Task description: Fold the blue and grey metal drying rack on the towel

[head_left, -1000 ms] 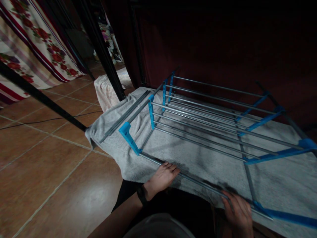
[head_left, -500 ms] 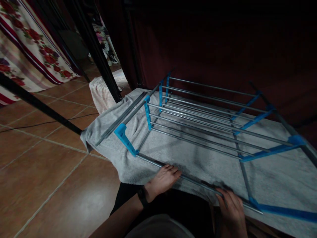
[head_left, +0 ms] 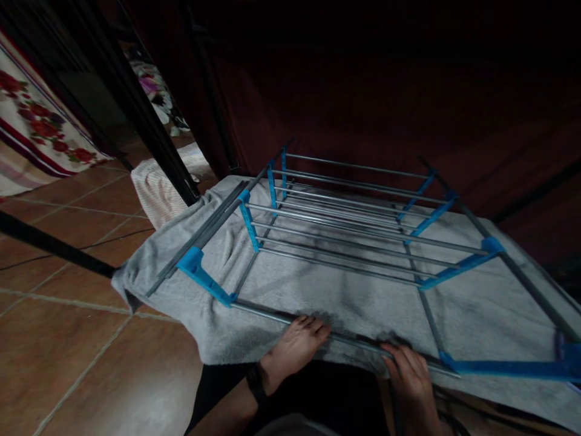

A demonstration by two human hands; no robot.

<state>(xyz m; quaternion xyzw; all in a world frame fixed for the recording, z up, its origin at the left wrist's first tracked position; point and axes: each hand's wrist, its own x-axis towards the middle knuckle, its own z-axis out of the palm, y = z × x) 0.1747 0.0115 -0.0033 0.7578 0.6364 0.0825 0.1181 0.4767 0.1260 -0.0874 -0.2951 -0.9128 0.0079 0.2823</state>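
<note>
Rod (head_left: 259, 312) along near edge of rack (head_left: 336, 223), left hand (head_left: 300, 340) and right hand (head_left: 411, 370) grasping it; likely fitting; next probably wants lining up with bracket (head_left: 503, 368).

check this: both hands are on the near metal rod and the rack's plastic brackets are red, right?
Not red: the head view shows the plastic brackets in blue. The left hand and right hand are indeed both on the near metal rod.
</note>
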